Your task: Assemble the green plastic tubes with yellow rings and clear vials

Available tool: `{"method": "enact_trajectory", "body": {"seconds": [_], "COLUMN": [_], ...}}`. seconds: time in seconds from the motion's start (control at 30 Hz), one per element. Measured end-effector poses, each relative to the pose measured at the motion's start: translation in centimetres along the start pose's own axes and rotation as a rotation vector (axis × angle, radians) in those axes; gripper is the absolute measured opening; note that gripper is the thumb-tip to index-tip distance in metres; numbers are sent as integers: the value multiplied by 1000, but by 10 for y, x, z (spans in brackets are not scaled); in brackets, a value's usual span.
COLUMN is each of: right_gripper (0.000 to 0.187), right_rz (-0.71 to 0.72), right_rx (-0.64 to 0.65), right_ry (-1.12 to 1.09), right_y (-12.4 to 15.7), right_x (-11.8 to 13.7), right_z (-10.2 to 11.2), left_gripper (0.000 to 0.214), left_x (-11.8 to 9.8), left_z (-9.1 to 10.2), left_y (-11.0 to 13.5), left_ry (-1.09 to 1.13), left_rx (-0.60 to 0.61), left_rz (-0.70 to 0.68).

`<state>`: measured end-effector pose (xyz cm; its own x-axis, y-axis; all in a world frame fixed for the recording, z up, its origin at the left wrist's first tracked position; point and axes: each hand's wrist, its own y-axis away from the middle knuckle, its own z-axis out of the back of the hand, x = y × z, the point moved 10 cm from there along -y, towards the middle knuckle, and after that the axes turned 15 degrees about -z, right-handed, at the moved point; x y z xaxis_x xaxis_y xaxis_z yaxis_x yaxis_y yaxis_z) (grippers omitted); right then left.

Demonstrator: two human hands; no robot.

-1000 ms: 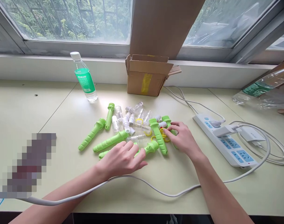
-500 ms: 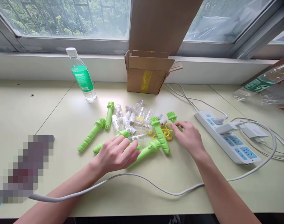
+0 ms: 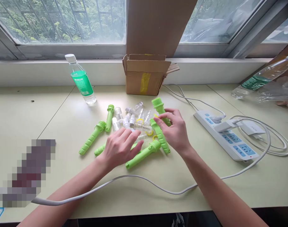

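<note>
My right hand (image 3: 176, 131) holds a green plastic handle with a threaded end (image 3: 158, 105), raised a little at the far right of the pile. A bit of yellow, likely a ring (image 3: 155, 115), shows by its fingertips. Over the near side of the pile hovers my left hand (image 3: 120, 146), thumb and fingers apart, partly covering a green handle (image 3: 100, 149). Beneath and between the hands lie another green handle (image 3: 144, 154), clear ribbed tubes (image 3: 144, 127), white-capped pieces (image 3: 132, 119) and a yellow ring (image 3: 149, 133).
Green handles (image 3: 93, 137) lie left of the pile. A water bottle (image 3: 82, 82) and an open cardboard box (image 3: 134, 77) stand behind. To the right is a power strip (image 3: 225, 135) with plugs. A grey cable (image 3: 158, 188) crosses in front of both forearms.
My right hand has moved left and up, lifting the green handle that lay by it. My left hand has raised slightly and its thumb and fingers have spread.
</note>
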<state>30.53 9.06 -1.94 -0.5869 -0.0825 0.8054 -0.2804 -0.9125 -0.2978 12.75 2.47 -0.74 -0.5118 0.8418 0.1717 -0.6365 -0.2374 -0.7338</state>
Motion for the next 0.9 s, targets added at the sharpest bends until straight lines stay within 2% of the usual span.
{"method": "enact_trajectory", "body": {"seconds": [0.17,0.27,0.4,0.53,0.73,0.9], "right_gripper": [11,9,13,15,13,18], "right_rz": [129,219,298,315,328,391], "right_rx": [143,168,177,186,162,162], "right_ry": [-140,-132,-125,-136,-70,11], "right_y": [14,25,37,41,43,44], "right_x": [33,40,42,39,32,31], "right_z": [-32,-39,-41,-43,-45,-45], "left_gripper": [33,32,21,23,24,22], "left_x": [18,24,18,14,11,20], "left_z": [-10,-12,-13,-11,-17,-5], "left_y": [-9,-9,-5,0,5,14], "left_ry": [-50,-55,-14,62,69,104], "left_rx": [36,21,3,-11,62,-110], "left_rz": [69,81,27,6,-4,69]}}
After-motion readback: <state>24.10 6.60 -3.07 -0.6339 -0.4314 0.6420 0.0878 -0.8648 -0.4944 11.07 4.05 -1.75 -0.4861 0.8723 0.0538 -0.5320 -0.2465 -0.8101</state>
